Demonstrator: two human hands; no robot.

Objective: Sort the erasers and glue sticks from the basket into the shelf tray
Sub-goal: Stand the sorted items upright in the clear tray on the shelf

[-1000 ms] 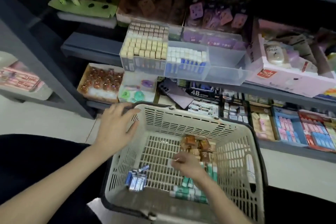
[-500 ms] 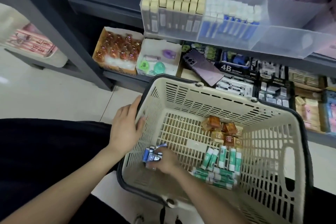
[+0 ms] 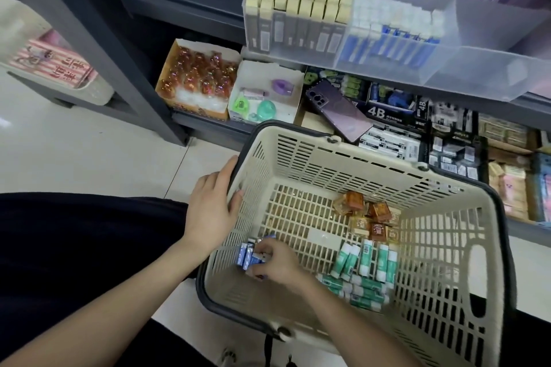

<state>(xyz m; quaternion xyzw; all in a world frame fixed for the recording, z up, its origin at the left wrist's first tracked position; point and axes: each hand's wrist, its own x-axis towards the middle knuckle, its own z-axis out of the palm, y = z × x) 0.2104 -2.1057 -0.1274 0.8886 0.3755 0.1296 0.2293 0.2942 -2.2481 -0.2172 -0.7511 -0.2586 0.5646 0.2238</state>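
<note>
Left hand (image 3: 213,211) clamps the basket (image 3: 343,164) by its left rim, thumb hooked inside, bracing it. Just right of it, the right hand (image 3: 277,262) curls over the blue packs (image 3: 247,256) in the near-left corner, fingertips pinching them. Best to square up the bundle and lift straight up, clear of the wall. Further right lie green glue sticks (image 3: 360,259) and amber erasers (image 3: 368,216); the shelf tray (image 3: 477,74) sits far right.

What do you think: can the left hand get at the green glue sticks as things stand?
Probably yes. The left hand holds the open basket rim; bare floor beyond the right hand, which grips blue erasers, leaves a way to the green glue sticks.
</note>
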